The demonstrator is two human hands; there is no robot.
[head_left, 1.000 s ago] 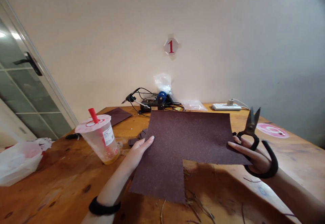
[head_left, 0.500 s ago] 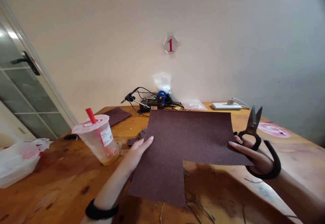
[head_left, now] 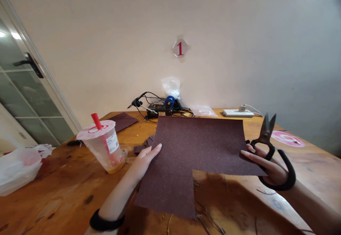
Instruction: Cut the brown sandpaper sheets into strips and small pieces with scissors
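A dark brown sheet of sandpaper-like material (head_left: 186, 146) is held up in front of me, with a rectangular piece gone from its lower right corner. My left hand (head_left: 149, 157) grips its left edge, thumb on the near face and the other fingers hidden behind. At the right edge my right hand (head_left: 262, 160) pinches the sheet. That same hand carries black-handled scissors (head_left: 266, 135), blades pointing up and slightly apart, one handle loop hanging around the hand near the wrist.
A plastic drink cup (head_left: 102, 149) with a red straw stands left of the sheet. Small brown pieces (head_left: 145, 144) and another sheet (head_left: 124, 121) lie behind. Cabled equipment (head_left: 160, 109), a power strip (head_left: 237, 113) and a plastic container (head_left: 18, 171) are farther out. Dry stems (head_left: 210, 220) lie below.
Almost nothing differs; the whole view has shifted very slightly, while both hands keep the sheet and the scissors in the same pose.
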